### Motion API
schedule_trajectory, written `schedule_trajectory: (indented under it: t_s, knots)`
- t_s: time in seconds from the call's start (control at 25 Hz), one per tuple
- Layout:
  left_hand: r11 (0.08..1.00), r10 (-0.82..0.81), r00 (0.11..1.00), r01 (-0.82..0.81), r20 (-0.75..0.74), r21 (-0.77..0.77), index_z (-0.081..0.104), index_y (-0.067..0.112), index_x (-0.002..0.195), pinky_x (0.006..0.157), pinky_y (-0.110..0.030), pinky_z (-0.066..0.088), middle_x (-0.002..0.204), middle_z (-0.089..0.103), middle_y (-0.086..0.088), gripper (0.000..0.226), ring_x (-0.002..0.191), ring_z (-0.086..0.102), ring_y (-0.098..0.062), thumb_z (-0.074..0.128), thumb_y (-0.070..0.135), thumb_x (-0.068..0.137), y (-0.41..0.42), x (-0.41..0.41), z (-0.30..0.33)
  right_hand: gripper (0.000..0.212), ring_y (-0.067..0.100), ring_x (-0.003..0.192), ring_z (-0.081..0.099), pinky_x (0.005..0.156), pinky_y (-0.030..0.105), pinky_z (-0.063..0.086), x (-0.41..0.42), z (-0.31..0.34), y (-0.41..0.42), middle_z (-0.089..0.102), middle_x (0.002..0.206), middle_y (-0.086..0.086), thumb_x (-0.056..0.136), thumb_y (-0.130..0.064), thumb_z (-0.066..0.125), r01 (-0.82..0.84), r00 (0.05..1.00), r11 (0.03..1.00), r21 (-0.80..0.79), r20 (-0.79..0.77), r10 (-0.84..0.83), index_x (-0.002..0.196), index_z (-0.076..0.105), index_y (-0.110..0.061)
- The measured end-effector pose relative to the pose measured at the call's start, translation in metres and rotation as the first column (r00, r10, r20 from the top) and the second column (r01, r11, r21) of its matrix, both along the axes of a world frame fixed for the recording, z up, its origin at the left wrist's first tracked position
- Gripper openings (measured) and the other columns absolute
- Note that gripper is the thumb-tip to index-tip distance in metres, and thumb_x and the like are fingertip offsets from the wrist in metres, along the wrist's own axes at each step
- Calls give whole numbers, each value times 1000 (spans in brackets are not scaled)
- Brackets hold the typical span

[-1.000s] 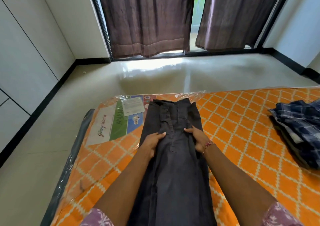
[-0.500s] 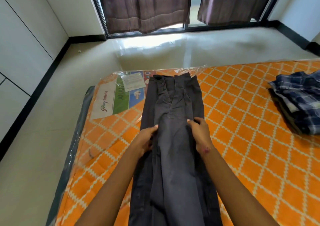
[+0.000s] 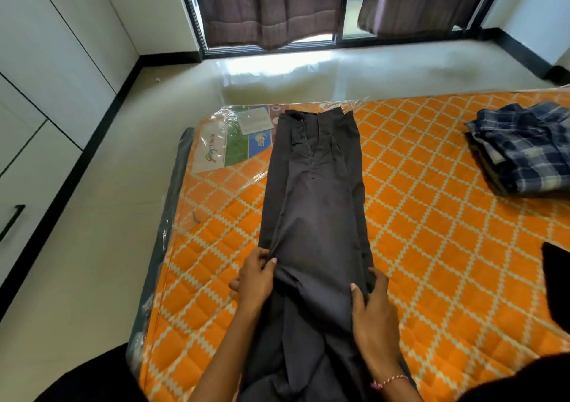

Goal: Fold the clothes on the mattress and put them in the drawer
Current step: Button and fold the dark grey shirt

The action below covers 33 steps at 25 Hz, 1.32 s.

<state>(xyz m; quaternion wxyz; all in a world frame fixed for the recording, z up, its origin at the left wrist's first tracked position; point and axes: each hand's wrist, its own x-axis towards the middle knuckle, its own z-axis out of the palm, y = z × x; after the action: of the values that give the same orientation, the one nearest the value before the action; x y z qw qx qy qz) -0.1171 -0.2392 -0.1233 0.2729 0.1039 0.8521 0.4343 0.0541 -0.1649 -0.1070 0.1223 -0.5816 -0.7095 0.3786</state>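
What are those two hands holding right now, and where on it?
Both hold the dark trousers. The left hand pinches the left edge of the legs, the right hand grips the right edge, well below the waistband.

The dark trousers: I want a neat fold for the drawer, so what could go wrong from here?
The trousers lie on the mattress's slick plastic wrap, so they may slide as the left hand and right hand pull the edges. The cloth bunches between the hands, which could set creases. The waistband reaches the far edge and might slip off.
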Motion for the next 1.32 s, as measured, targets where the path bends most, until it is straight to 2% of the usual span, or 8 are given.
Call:
schedule_trajectory:
  t_s: [0.2,0.36,0.44,0.56,0.88,1.0,1.12,1.32]
  knots:
    - [994,-11,914,-34,-406,-103,54,15,121,102,-46,26,126,53,-9,36,123,47,-27,52,18,85,12,20,19,61,28,134,37,100,39,37,7,12,7,38,148,8,96,-40,47,-308,948,908,284,171,268,148,26,-17]
    - [733,-663,609,410,-435,-543,13,27,152,112,-54,-1,161,2,-2,68,148,-1,-18,30,59,95,11,34,-3,80,20,146,-17,118,44,-4,17,-6,-24,-29,147,-2,97,-47,39,-727,645,681,89,427,634,150,-13,-18]
    - [581,-776,571,485,-266,-653,-6,27,152,114,-55,-5,159,-16,0,74,146,-15,-17,25,63,94,-6,25,-24,83,26,147,13,118,46,4,43,-18,-46,-4,157,7,87,-31,61,-823,528,554,129,532,661,152,13,-10]
    - [780,-585,695,340,-419,-525,2,19,153,114,-54,9,159,-6,-13,77,147,0,-29,33,59,94,-14,28,-28,76,28,101,67,80,39,55,65,-20,-56,67,116,11,42,-13,87,-779,618,545,311,529,581,116,69,-12]
    - [559,-805,502,463,-317,-688,-7,31,151,113,-52,-8,159,-17,0,80,146,-17,-18,15,72,86,-32,26,-31,5,30,92,60,60,31,36,49,9,-26,64,99,9,83,-22,56,-843,446,513,-164,321,836,85,51,-21]
    - [595,-800,400,440,-446,-672,9,27,153,111,-52,-14,160,-11,-2,69,146,-15,-19,30,55,94,-25,32,-28,17,29,99,60,70,33,41,16,7,-6,66,101,10,92,-32,51,-722,681,679,133,308,665,86,62,-21]
    - [654,-749,468,411,-468,-636,4,31,152,113,-49,-10,159,-12,1,67,146,-15,-17,28,58,95,-24,36,-33,51,24,144,19,112,43,20,-5,-20,5,23,156,7,99,-46,34,-743,662,613,270,438,609,146,31,-28]
    - [699,-687,571,349,-450,-624,-19,35,144,116,-39,-9,155,-24,3,77,143,-23,-19,19,73,88,-37,41,-47,66,23,144,-22,115,42,-17,10,-60,13,-28,152,-1,94,-64,18,-775,615,589,230,491,617,144,-17,-38]
